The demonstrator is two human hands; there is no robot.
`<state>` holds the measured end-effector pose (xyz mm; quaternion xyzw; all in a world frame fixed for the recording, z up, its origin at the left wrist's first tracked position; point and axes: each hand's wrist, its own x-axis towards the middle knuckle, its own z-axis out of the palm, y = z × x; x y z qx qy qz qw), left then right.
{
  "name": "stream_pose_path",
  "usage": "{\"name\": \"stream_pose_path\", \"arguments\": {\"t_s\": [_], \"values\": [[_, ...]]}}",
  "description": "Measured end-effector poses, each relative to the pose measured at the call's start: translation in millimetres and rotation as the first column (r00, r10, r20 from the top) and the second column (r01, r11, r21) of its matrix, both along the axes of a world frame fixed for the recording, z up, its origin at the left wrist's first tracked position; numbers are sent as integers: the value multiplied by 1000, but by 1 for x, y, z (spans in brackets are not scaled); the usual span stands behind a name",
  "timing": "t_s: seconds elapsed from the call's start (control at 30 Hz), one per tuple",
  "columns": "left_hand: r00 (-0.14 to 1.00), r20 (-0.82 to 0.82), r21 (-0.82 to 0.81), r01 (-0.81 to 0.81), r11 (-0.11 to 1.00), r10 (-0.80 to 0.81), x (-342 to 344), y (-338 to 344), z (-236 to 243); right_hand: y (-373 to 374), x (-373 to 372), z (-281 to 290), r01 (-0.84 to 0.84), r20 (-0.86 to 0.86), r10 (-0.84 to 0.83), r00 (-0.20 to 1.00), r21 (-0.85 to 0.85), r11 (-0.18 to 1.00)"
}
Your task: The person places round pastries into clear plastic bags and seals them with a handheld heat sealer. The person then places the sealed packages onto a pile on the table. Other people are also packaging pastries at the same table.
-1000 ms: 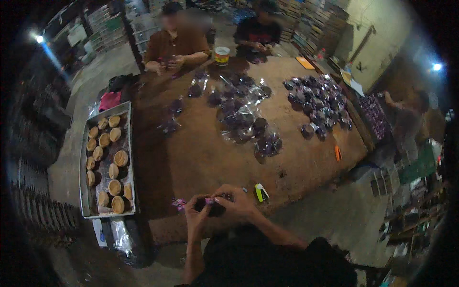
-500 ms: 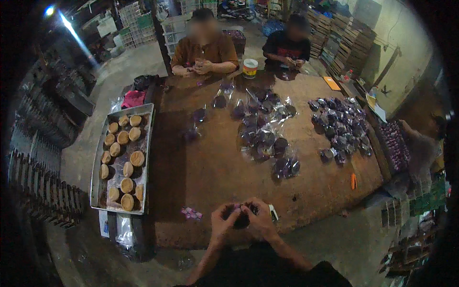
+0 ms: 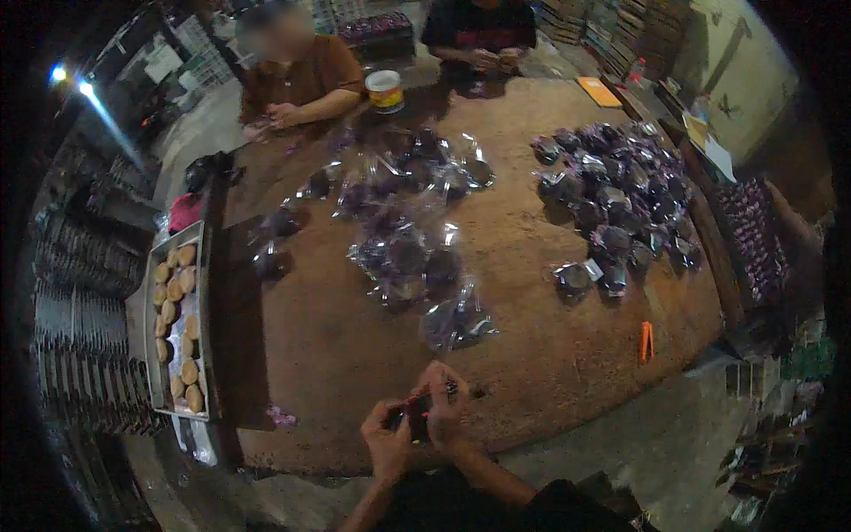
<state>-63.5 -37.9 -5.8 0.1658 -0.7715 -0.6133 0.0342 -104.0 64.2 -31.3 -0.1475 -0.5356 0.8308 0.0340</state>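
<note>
The left hand (image 3: pixel 386 436), curled inward, and the right hand (image 3: pixel 444 410), angled leftward and slightly farther forward, meet, both pinching a dark, shiny packet (image 3: pixel 416 425) between them near the counter's (image 3: pixel 328 355) near edge.

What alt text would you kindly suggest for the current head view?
A left hand and a right hand hold a small dark item at a brown table's near edge. Beyond lie clusters of dark, clear-wrapped packets, with a tray of round tan pieces at left and two people opposite.
</note>
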Motion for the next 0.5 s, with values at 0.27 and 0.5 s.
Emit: {"name": "stream_pose_path", "arguments": {"t_s": [0.27,0.5], "values": [[984,-47,-295,149,944,-170,-29,53,11,40,-36,-29,166,202,-140,969,-119,979],[992,-12,-260,115,959,-122,-37,56,5,43,-62,-1,236,387,-174,906,-119,964]]}}
